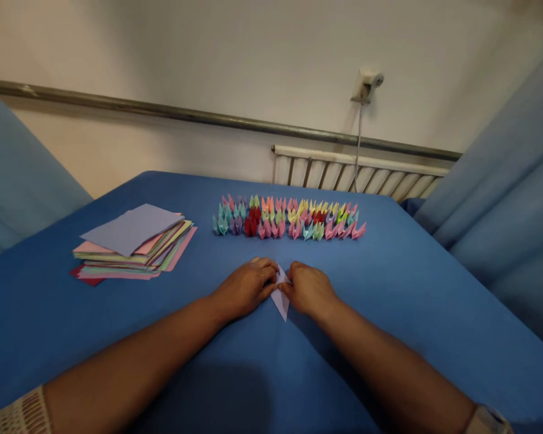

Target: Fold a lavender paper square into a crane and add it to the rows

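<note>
A small folded piece of pale lilac paper (281, 301) lies between my hands near the middle of the blue table, one sharp point toward me. My left hand (248, 284) pinches its left edge with curled fingers. From the other side my right hand (311, 289) grips the right edge, thumb and fingers closed on it. My fingers cover the paper's upper sides. Beyond them stand rows of small folded paper cranes (278, 229) in pink, red, yellow, green, teal and purple.
To the left sits an uneven stack of coloured paper sheets (131, 232), a lilac sheet on top. The blue tablecloth (371, 337) spreads around my arms. Behind the table are a wall pipe (199, 116), a radiator (326, 172) and a socket with a cord (365, 87). Blue curtains (511, 241) hang at both sides.
</note>
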### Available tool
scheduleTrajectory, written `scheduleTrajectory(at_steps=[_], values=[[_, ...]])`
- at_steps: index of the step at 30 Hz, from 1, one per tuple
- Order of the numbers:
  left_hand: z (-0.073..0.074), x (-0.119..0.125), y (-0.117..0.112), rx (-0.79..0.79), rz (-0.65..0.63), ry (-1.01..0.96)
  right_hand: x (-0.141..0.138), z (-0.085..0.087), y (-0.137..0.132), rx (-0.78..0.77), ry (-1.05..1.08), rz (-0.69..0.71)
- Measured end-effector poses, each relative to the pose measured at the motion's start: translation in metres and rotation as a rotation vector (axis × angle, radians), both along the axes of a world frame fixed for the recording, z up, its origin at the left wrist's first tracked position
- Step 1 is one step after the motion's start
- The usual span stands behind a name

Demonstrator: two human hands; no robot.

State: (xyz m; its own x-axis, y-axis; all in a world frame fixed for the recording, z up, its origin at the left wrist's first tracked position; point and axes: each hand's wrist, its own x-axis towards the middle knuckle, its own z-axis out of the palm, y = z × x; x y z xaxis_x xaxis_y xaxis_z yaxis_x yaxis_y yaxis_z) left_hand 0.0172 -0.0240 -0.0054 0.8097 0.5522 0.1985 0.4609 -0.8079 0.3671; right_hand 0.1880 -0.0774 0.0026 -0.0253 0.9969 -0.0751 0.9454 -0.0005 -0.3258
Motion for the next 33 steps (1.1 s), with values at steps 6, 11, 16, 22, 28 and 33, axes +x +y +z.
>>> scheduleTrajectory(at_steps=[6, 11, 16, 22, 28, 33], values=[[-0.005, -0.006, 0.0, 0.035, 0.034, -0.082, -0.001, -0.009, 0.0, 0.138, 0.11, 0.011], [-0.009, -0.006, 0.003, 0.099, 0.03, -0.112, -0.001, -0.021, 0.003, 0.17, 0.302, 0.036], [0.007, -0.004, 0.0, 0.158, 0.047, -0.125, 0.004, -0.025, 0.006, 0.378, 0.511, 0.255], [0.016, -0.005, -0.001, 0.006, 0.097, -0.087, 0.012, -0.012, 0.003, 0.419, 0.444, 0.386], [0.013, 0.006, -0.005, -0.528, 0.386, -0.411, 0.009, -0.011, 0.002, 0.752, 0.599, 0.075], [0.012, 0.01, -0.005, -0.931, 0.588, -0.803, -0.001, -0.028, 0.005, 0.633, 1.022, -0.204]])
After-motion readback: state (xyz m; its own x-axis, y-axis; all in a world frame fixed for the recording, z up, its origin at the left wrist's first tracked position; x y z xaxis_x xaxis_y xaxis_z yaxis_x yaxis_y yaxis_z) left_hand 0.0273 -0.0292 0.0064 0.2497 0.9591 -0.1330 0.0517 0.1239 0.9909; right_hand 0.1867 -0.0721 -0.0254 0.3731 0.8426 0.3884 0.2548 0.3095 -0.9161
